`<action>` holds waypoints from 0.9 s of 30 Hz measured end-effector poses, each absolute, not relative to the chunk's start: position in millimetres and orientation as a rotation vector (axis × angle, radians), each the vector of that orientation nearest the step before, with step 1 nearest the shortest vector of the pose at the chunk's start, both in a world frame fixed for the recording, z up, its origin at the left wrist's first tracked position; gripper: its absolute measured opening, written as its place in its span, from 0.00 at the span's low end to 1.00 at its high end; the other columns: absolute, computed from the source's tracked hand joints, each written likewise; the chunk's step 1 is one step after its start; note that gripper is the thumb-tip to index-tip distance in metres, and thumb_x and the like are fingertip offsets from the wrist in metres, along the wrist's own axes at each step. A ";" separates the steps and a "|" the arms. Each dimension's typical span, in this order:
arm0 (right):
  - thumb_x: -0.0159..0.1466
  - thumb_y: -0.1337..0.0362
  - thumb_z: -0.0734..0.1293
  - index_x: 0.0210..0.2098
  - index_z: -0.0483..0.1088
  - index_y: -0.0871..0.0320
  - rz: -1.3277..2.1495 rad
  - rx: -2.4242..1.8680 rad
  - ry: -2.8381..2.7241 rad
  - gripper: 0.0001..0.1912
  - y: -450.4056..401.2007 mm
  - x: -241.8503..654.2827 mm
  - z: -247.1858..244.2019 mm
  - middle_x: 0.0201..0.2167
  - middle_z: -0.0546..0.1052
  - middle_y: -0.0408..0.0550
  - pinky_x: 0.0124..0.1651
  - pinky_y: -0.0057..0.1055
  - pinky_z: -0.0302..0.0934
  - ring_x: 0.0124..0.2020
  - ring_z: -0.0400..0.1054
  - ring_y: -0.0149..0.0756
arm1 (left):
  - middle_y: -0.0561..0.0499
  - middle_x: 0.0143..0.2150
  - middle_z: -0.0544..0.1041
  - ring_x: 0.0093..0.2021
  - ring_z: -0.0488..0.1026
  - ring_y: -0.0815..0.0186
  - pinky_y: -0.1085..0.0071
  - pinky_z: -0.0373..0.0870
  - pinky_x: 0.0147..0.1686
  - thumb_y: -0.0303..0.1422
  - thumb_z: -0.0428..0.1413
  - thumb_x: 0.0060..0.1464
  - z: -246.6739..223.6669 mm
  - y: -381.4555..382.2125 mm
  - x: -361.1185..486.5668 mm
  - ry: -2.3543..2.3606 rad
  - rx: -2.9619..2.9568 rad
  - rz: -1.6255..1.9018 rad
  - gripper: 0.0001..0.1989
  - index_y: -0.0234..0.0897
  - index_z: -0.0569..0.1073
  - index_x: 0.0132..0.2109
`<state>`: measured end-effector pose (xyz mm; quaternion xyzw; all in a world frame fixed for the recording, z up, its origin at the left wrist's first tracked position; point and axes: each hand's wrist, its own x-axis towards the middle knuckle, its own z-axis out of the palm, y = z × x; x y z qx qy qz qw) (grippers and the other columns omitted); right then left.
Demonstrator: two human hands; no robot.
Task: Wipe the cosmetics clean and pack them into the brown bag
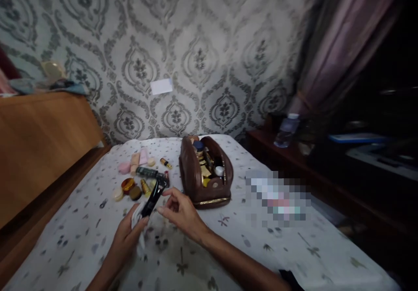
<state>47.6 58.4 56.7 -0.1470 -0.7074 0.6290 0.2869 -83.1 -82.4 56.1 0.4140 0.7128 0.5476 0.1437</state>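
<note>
My left hand [130, 228] holds a black tube [153, 199] together with a crumpled white cloth or tissue [136, 216]. Close to the tube's right side is my right hand [179, 208], its fingers curved and apart with nothing visible between them. A brown cosmetic bag [192, 173] stands unzipped behind and to the right, with gold, blue-capped and white-capped items inside. Left of the bag lie a dark green tube [146, 172], an amber jar [127, 185], a dark-lidded jar [135, 192], a gold tube [145, 188] and a pink item [124, 167].
A white patterned sheet [98, 239] covers the surface. A blurred-out item [277, 199] lies at the right. Beyond it, a plastic bottle [286, 130] stands on a dark shelf. A wooden board [48, 138] borders the left; a patterned wall rises behind.
</note>
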 end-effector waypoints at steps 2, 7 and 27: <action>0.58 0.45 0.68 0.36 0.67 0.57 1.777 -0.341 -1.763 0.21 62.2 62.9 68.8 0.24 0.68 0.38 0.25 0.23 0.56 0.21 0.60 0.26 | 0.47 0.41 0.81 0.42 0.77 0.55 0.67 0.74 0.44 0.50 0.60 0.48 61.2 -84.2 -85.9 2.088 1.366 1.435 0.24 0.36 0.78 0.45; 0.57 0.40 0.67 0.31 0.63 0.58 1.862 -0.360 -1.617 0.26 70.9 99.2 84.8 0.22 0.69 0.39 0.20 0.21 0.50 0.18 0.59 0.23 | 0.50 0.38 0.82 0.38 0.78 0.57 0.72 0.74 0.38 0.56 0.57 0.48 72.5 -76.8 -67.6 2.176 1.389 1.421 0.26 0.40 0.80 0.41; 0.68 0.66 0.61 0.36 0.71 0.60 0.635 -0.677 -2.120 0.08 213.8 146.4 169.3 0.25 0.73 0.41 0.37 0.24 0.57 0.30 0.69 0.31 | 0.48 0.40 0.80 0.43 0.76 0.54 0.67 0.73 0.41 0.62 0.49 0.51 20.0 -50.7 -102.1 2.529 1.264 1.156 0.30 0.38 0.76 0.38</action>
